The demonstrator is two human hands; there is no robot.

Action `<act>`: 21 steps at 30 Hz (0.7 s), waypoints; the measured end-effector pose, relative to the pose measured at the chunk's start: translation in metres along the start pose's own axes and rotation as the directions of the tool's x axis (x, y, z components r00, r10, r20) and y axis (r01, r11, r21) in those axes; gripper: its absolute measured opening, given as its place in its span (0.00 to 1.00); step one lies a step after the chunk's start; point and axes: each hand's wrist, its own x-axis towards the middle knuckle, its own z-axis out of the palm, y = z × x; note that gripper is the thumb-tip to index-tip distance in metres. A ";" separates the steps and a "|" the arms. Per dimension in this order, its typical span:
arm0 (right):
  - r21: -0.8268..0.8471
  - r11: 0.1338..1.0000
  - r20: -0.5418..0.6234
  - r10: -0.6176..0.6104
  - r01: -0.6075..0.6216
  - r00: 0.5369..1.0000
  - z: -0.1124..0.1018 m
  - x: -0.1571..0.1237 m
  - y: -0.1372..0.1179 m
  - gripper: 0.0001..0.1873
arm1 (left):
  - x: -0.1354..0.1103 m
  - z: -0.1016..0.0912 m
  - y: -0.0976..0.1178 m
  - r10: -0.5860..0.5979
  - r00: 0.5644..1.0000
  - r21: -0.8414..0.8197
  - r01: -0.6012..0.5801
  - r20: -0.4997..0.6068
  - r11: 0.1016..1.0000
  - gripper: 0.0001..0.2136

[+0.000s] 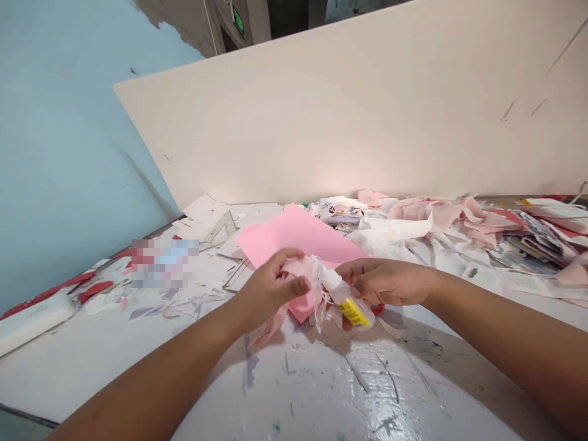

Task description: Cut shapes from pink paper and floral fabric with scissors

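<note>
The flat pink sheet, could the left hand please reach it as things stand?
Probably yes: the left hand is beside the sheet, nothing visibly between, though its grip holds thin pale pink material.

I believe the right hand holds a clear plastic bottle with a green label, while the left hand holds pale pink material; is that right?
Not quite: in the head view, the clear plastic bottle in the right hand has a yellow label, not green.

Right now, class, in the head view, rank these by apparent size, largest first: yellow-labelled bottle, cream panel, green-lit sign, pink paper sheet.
1. Cream panel
2. Pink paper sheet
3. Yellow-labelled bottle
4. Green-lit sign
</note>
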 end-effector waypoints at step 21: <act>-0.286 0.949 -0.191 0.078 -0.131 0.979 0.008 0.002 -0.002 0.07 | 0.005 -0.016 0.006 -0.044 0.917 -0.191 -0.036 -0.396 0.981 0.11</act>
